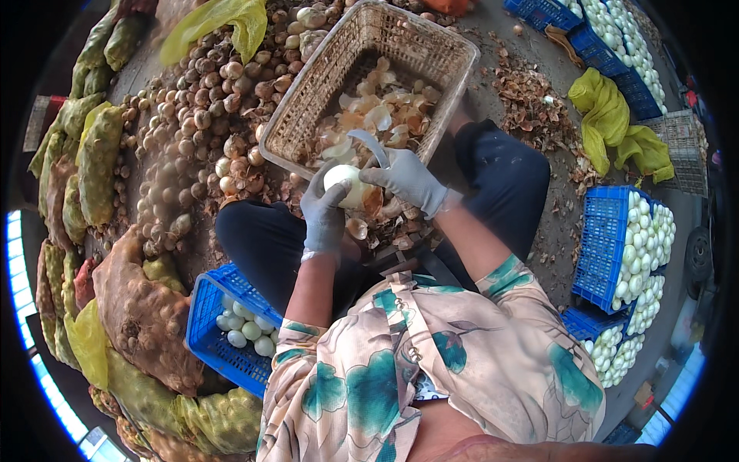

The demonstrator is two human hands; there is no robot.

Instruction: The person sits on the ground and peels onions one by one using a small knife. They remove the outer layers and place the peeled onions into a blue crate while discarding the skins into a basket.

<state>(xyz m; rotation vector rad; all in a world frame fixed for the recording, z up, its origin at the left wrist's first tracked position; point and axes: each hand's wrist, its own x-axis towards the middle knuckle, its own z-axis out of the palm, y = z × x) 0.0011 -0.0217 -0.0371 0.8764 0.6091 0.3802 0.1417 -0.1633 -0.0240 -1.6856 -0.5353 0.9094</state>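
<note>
A white peeled onion (341, 179) is held in my left hand (322, 208), its gloved fingers wrapped round it. My gloved right hand (402, 182) grips a curved knife (365, 142), with the thumb at the onion and loose brown skin hanging just below. Both hands are at the near edge of a dirty beige plastic crate (463, 69) holding papery peels (377, 115). My bent legs are on either side, and a few peels lie between them.
Loose onions (219, 92) cover the ground at left, beside full mesh sacks (100, 165). A blue crate of peeled onions (202, 323) stands by my left hip. Stacked blue crates (596, 246), yellow bags (596, 108) and scattered peels (523, 92) are on the right.
</note>
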